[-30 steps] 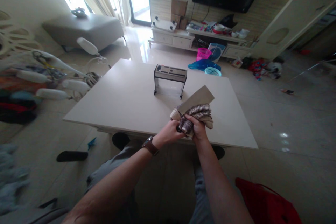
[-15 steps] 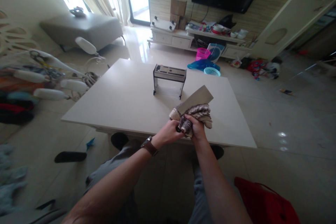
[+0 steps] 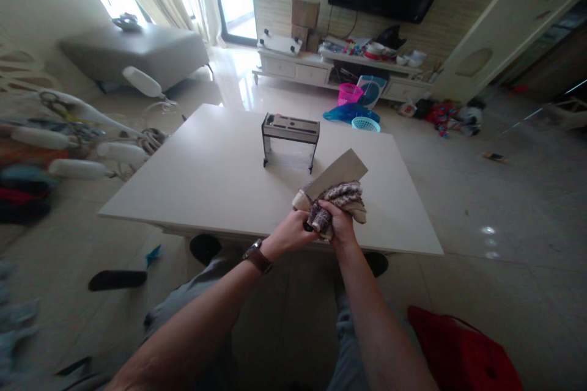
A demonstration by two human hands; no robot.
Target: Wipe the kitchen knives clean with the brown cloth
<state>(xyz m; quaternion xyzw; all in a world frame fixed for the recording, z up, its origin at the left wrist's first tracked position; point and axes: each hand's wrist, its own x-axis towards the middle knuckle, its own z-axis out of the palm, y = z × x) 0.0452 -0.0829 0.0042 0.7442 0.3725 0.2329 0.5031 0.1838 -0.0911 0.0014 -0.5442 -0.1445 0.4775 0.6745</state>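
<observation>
Just over the front edge of a white table, my left hand is closed round the dark handle of a cleaver, whose wide grey blade points up and to the right. A brown and cream cloth is bunched against the blade. My right hand grips this cloth, thumb on top. The handle is mostly hidden by fingers and cloth. Behind the blade, a knife rack with a slotted top and clear lower panel stands upright on the table.
A red bag or stool is on the floor at the lower right. Beyond the table are a pink basket, a light blue basket and a low cabinet. White lamp-like pieces are at the left.
The whole view has shifted slightly, so everything sits a little further left. Both hands keep their hold, and the cleaver and cloth are nearly unchanged relative to them.
</observation>
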